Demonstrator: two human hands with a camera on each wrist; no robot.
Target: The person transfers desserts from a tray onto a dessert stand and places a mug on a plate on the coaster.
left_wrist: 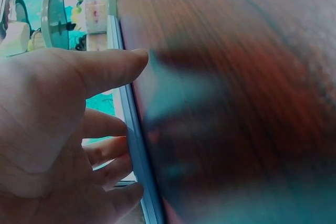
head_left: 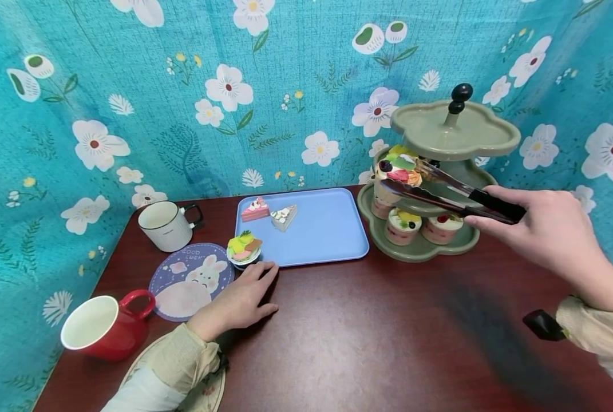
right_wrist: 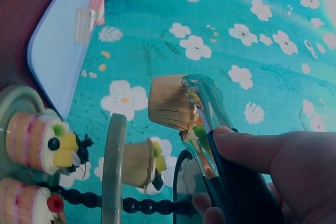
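Cupcake [right_wrist: 170,100] sits pinched in tongs [head_left: 494,203] at the tiered stand's [head_left: 478,136] nine o'clock, probably so it isn't touched directly. The right hand [head_left: 548,229] grips the tongs; well apart, the left hand [head_left: 239,300] lies relaxed at the tray's [head_left: 321,234] seven o'clock, perhaps for balance.

Teal cloth [head_left: 296,57] with white flowers [head_left: 229,86], dark red-brown table [head_left: 337,332].
Light blue tray [head_left: 327,229]; sage-green stand [head_left: 483,134] with a black knob [head_left: 462,92]; black-handled tongs [head_left: 497,206] on a cupcake [right_wrist: 170,100] in a tan wrapper; red mug [head_left: 118,337], white inside; white mug [head_left: 167,233], black handle [head_left: 200,215]; purple mat [head_left: 174,269] with a pale rabbit [head_left: 205,276].
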